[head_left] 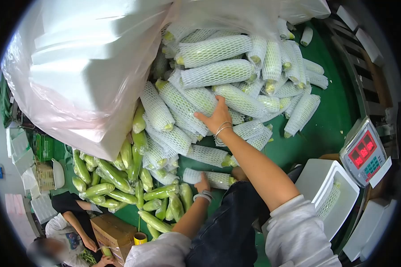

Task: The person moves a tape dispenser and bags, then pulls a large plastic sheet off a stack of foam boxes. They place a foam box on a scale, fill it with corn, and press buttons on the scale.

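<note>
My left hand [203,183] is closed around an ear of corn in a white foam net [218,180], low in front of my knees. My right hand [219,116] reaches over the heap of netted corn [214,53], thumb and fingers spread. Its fingertips are at the end of one netted ear [240,101], and nothing is gripped in it. Pale green ends poke out of several nets. To the left, green ears in clear plastic film [113,175] lie in a loose pile against the netted ones.
A large sheet of clear plastic [84,80] covers a white bulk at the upper left. On the right stand a scale with a red display [363,151] and a white foam box [307,178] holding a netted ear. Another person [71,227] sits lower left beside a cardboard box [113,233].
</note>
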{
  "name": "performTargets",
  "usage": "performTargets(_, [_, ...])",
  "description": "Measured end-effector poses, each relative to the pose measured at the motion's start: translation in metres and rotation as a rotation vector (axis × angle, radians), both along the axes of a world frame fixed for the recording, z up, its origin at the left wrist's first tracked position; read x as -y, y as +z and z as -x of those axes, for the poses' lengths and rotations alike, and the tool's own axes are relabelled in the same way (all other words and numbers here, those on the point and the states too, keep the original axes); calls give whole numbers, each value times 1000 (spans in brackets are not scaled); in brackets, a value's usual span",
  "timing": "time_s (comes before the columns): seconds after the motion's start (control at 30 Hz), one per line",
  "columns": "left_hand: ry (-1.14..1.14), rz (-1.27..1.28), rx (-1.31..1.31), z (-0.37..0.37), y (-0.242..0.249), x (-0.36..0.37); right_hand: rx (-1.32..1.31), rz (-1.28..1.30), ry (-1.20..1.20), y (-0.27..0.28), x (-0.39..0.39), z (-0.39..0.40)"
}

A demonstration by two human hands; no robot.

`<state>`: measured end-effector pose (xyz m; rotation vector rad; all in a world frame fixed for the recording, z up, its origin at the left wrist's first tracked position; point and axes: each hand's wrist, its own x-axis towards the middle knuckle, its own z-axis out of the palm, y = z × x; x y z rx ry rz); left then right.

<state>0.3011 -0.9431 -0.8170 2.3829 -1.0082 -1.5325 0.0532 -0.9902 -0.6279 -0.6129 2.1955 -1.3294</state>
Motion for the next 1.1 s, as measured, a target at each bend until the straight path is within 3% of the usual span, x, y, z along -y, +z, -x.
performTargets(0.03, [-1, -162, -38, 24, 55, 1, 12, -53, 2, 3, -3, 1])
performTargets(0.1, [-162, -145, -235, 17, 35, 5, 38, -29, 44, 3, -10, 3])
performTargets(0.17, [-421, -146, -154, 28, 65, 13, 52, -7, 75, 15, -19, 14])
performTargets(0.2, [-418, -152, -165, 23, 62, 21, 342, -26, 154, 31, -25, 22])
performTargets(0.23, [-756, -166, -57, 16, 57, 32, 632, -44, 228, 40, -30, 29])
performTargets(0.27, [-1092, -176, 57, 10, 53, 40, 751, -64, 225, 31, -35, 34])
performTargets(0.3, [-1089, -179, 46, 9, 68, 43, 745, -74, 224, 28, -42, 34])
performTargets(0.37, [-1115, 293, -93, 20, 126, 45, 974, 155, 193, 26, -57, 21])
performTargets(0.43, [-714, 626, -464, 43, 150, 51, 1025, 222, 226, 28, -63, 9])
performTargets(0.5, [-626, 780, -481, 86, 191, 69, 909, 207, 94, 32, -68, -3])
performTargets(0.57, [-618, 803, -365, 131, 161, 111, 817, 218, 13, 42, -72, -11])
performTargets(0.63, [-426, 547, -191, 170, 176, 126, 577, 86, -36, 53, -83, -15])
performTargets(0.67, [-429, 551, -205, 177, 182, 130, 489, 98, -31, 49, -94, -14])
performTargets(0.77, [-451, 561, -112, 177, 175, 142, 398, -60, -98, 78, -147, -32])
performTargets(0.83, [-541, 574, -36, 172, 160, 150, 556, -30, -206, 89, -198, -54])
performTargets(0.87, [-570, 583, -103, 166, 148, 157, 563, 18, -274, 96, -227, -72])
performTargets(0.9, [-555, 356, -345, 164, 114, 184, 557, 68, -343, 105, -259, -90])
performTargets(0.97, [-536, 51, -570, 153, 153, 164, 648, 191, -471, 132, -318, -132])
performTargets(1.03, [-473, 35, -398, 141, 226, 118, 549, 319, -699, 147, -370, -173])
performTargets(1.07, [-505, 30, -410, 141, 249, 101, 292, 236, -790, 139, -395, -190])
performTargets(1.1, [-611, 76, -564, 138, 270, 86, 283, 250, -811, 140, -414, -197])
